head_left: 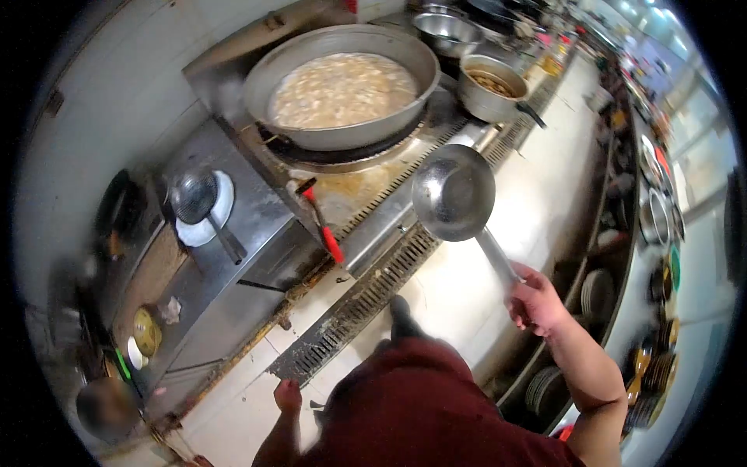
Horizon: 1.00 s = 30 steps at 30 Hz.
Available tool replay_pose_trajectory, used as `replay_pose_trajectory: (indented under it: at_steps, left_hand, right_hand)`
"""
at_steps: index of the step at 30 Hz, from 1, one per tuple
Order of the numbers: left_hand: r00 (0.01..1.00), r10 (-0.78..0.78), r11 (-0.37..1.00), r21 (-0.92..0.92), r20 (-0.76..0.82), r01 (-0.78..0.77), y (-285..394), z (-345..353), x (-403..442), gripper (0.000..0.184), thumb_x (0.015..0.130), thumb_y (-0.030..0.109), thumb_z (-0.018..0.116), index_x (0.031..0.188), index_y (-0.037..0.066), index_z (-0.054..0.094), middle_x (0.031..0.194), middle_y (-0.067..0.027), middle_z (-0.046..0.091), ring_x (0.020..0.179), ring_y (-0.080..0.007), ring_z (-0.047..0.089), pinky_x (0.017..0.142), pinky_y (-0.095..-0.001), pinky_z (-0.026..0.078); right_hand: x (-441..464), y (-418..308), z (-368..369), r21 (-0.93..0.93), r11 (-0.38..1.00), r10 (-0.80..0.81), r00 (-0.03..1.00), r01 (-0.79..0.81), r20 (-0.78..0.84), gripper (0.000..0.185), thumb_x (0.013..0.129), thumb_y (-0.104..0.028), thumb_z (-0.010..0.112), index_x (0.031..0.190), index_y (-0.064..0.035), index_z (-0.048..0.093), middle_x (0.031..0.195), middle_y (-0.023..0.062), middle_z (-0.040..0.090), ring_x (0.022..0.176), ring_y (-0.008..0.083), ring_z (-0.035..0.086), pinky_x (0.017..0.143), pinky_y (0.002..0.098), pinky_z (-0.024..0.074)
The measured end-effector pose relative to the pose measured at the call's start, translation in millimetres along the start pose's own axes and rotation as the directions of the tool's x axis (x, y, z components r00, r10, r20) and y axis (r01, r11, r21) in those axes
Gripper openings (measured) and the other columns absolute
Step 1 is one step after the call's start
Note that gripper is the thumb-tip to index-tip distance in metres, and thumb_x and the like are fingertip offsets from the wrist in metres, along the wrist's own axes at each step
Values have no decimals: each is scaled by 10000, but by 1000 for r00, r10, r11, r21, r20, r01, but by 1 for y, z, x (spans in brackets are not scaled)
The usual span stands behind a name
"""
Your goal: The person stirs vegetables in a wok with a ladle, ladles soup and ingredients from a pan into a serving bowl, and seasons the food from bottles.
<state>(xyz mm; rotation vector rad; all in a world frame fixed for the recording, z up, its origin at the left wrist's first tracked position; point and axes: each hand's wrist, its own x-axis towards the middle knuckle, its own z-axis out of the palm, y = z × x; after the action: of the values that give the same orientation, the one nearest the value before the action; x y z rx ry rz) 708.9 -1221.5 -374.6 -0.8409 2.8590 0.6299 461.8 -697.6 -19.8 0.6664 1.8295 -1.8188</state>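
My right hand (537, 300) is wrapped around the handle of a large metal ladle (454, 192). The ladle's round bowl is held out over the floor, by the front edge of the stove. Low on my left side hangs my left hand (288, 395), fingers curled, with nothing visible in it. Beyond the ladle, a wide metal pan (342, 134) sits on the stove burner, full of pale pieces in cloudy liquid. To its right stands a smaller pot (489, 105) with brown contents and a dark handle.
A red-handled tool (331, 243) lies at the stove's front edge. On the steel counter to the left, a mesh strainer (194, 198) rests over a white plate (219, 210). A floor drain grate (350, 315) runs along the stove. Shelves with stacked plates (597, 292) line the right side.
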Motion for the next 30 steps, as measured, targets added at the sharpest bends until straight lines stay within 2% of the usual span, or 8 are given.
replay_pose_trajectory:
  at_steps: [6, 12, 14, 16, 22, 26, 28, 30]
  left_hand:
    - [999, -29, 953, 303, -14, 32, -9, 31, -27, 295, 801, 267, 567, 664, 7, 583, 695, -212, 607, 671, -367, 609, 627, -477, 481]
    - [969, -230, 966, -141, -90, 216, 81, -2, 1, 288, 815, 258, 586, 667, 13, 618, 694, -196, 620, 671, -383, 612, 613, -472, 478]
    - [955, -283, 955, -122, -91, 271, 112, -23, 18, 319, 812, 312, 579, 679, 26, 626, 708, -198, 627, 675, -387, 618, 618, -455, 487]
    - [963, -259, 952, -185, -67, 243, 108, -26, 30, 326, 810, 335, 575, 701, 34, 634, 723, -199, 633, 686, -388, 622, 625, -457, 493]
    - [966, -256, 960, -108, 22, 257, 3, -3, 73, 320, 826, 356, 556, 739, 57, 630, 743, -185, 633, 728, -388, 614, 679, -465, 498]
    - [981, -182, 983, -12, 64, 183, -71, -37, 110, 314, 846, 343, 522, 747, 63, 625, 816, -189, 637, 777, -379, 614, 700, -472, 496]
    - [990, -13, 972, 233, 143, -21, -114, -58, 129, 216, 788, 256, 520, 741, 81, 639, 811, -179, 616, 806, -352, 619, 682, -468, 505]
    - [988, -152, 988, -33, 12, 152, -192, -22, 143, 130, 759, 198, 556, 720, 119, 651, 768, -141, 615, 763, -324, 623, 652, -450, 512]
  right_hand:
    - [99, -51, 37, -146, 989, 34, 983, -7, 181, 501, 855, -56, 522, 1343, -49, 409, 587, 57, 504, 366, 120, 467, 306, 234, 338]
    - [193, -44, 67, -600, 735, -142, 937, 317, 320, 611, 859, -129, 572, 1414, -101, 319, 680, 110, 560, 430, 195, 532, 365, 315, 425]
    - [208, -38, 78, -838, 38, -491, 740, 545, 459, 643, 839, -164, 550, 1421, -103, 284, 671, 164, 592, 584, 308, 610, 558, 428, 500]
    - [218, -20, 90, -912, -160, -455, 792, 377, 407, 721, 825, -193, 563, 1446, -133, 201, 792, 187, 603, 647, 372, 607, 610, 475, 497]
    - [213, -20, 141, -926, -30, -486, 804, 376, 342, 697, 808, -117, 576, 1431, -126, 263, 793, 157, 614, 648, 327, 618, 605, 432, 515]
    - [197, -42, 246, -365, 888, -165, 935, 280, 314, 696, 765, 24, 608, 1395, -88, 333, 717, 72, 563, 453, 150, 515, 387, 293, 441]
    - [204, -39, 309, -111, 982, -103, 927, 153, 362, 564, 756, 33, 620, 1277, -29, 413, 668, 77, 554, 415, 146, 488, 352, 262, 394]
    - [227, -40, 377, -69, 998, 22, 881, 12, 473, 562, 748, -4, 650, 1256, -14, 410, 692, 80, 566, 470, 161, 523, 392, 287, 412]
